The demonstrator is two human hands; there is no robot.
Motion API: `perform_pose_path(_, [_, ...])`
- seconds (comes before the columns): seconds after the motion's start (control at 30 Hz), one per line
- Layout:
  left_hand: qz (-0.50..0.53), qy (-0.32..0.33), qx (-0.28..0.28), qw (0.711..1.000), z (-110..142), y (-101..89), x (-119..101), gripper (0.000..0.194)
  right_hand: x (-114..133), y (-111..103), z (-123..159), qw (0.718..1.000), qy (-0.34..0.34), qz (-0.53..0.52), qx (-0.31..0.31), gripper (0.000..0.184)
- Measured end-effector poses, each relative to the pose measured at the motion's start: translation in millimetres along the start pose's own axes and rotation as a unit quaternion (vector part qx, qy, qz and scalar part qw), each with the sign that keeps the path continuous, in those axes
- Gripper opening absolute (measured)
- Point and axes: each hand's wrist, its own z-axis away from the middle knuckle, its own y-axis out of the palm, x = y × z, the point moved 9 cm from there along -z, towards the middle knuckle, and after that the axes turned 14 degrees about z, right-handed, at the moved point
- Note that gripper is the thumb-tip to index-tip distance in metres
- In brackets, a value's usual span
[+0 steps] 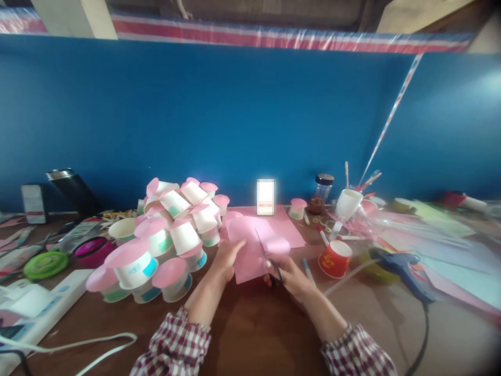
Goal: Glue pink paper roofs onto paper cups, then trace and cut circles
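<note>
Pink paper [250,253] is pinched at its left edge by my left hand [227,259], the thumb lying on top. My right hand [287,274] is closed round the handles of a pair of scissors [261,244]. The scissor blades point up and away, over the paper, and a strip of it curls up beside them on the right. Behind lies more pink paper [291,232], flat on the table. To the left of my left hand stands a pile of white paper cups [185,237] with pink paper discs on their ends.
A red paper cup [335,259], a blue glue gun [407,271] and a white cup [348,203] with sticks stand or lie on the right. A lidded jar [321,193] is at the back. A power strip [55,305] and white cable [97,339] lie left.
</note>
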Motion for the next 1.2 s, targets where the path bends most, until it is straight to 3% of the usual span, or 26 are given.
perform_pose_path(0.17, [0.0,-0.011,0.033,0.999,-1,4.8,2,0.036,1,-1,0,1.0,-0.004,0.013,-0.005,0.042])
perform_pose_path(0.6, [0.003,-0.011,0.054,0.999,5,12.8,-3,0.041,2,-1,-3,1.0,-0.014,-0.008,-0.018,0.041])
perform_pose_path(1.2, [0.007,-0.019,0.031,0.999,6,11.2,-4,0.038,1,-2,-6,1.0,-0.012,-0.009,-0.027,0.04])
